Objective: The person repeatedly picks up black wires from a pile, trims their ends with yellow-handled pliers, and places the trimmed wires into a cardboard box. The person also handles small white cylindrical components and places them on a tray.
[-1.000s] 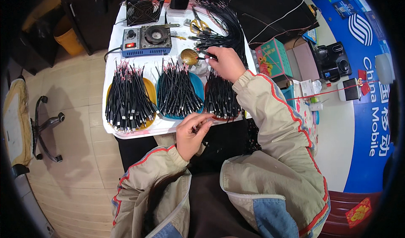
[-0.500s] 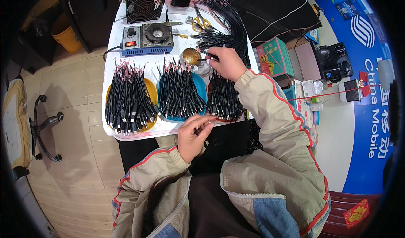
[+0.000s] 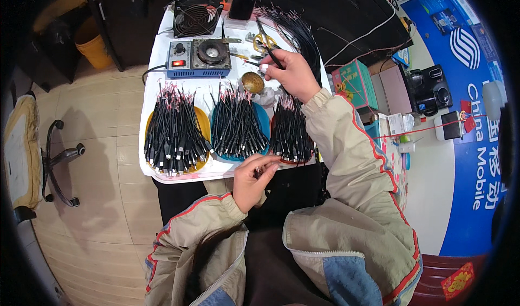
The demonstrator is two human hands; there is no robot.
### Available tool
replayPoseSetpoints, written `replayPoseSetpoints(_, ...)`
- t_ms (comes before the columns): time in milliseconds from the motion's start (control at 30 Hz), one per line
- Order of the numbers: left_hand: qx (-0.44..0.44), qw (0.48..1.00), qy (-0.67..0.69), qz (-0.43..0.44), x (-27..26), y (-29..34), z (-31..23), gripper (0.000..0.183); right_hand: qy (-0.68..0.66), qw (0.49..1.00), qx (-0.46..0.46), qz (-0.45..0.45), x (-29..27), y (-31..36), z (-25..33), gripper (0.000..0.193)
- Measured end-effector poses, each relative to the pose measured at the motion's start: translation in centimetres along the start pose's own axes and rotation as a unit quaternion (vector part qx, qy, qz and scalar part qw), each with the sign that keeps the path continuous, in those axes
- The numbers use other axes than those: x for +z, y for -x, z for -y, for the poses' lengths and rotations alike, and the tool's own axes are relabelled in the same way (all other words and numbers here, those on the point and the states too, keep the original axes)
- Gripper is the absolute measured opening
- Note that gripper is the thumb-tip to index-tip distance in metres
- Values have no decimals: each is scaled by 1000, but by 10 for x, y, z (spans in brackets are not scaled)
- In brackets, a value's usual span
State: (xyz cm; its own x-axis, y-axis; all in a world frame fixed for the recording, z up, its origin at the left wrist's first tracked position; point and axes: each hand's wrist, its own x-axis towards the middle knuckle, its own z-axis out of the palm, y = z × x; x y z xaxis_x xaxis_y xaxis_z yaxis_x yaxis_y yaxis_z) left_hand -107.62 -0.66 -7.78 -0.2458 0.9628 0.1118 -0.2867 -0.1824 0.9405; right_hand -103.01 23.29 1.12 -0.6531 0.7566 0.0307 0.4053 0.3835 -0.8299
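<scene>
My right hand (image 3: 294,74) is pinched on a thin black cable (image 3: 275,59), held over the far right of the white table; something white shows at the fingertips. Close to its left, a round tin (image 3: 252,82) with a brownish inside rests beside crumpled clear plastic. My left hand (image 3: 252,181) hovers at the table's near edge, fingers curled together; whatever they may hold is too small to make out. Bundles of black cables with bare pinkish wire ends fill a yellow tray (image 3: 203,120), a blue tray (image 3: 264,116) and a red tray (image 3: 301,161).
A blue solder pot unit (image 3: 197,60) with a lit red switch stands behind the trays. Beyond it are a black fan (image 3: 196,20) and a phone (image 3: 245,0). Yellow-handled scissors (image 3: 264,41) and a long cable bundle (image 3: 295,29) lie at the back right. A green-pink box (image 3: 355,86) stands to the right.
My right hand has lifted the cable from the round tin and moved it slightly farther away. My left hand stays near the table edge. The whole view has shifted a little.
</scene>
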Motion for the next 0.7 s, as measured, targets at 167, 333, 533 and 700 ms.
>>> replayPoseSetpoints(167,2,1000,4,-6,-2,0,1,18,56,998,-33,-15,31,-35,7,12)
replayPoseSetpoints(333,-9,1000,-1,-2,-5,0,1,18,168,984,-44,-51,54,-59,5,14)
replayPoseSetpoints(533,-12,1000,4,6,-8,0,1,18,220,972,-58,-55,60,-64,-1,15)
replayPoseSetpoints(700,-8,1000,15,4,-9,1,1,18,196,978,-49,-54,62,-64,-2,16)
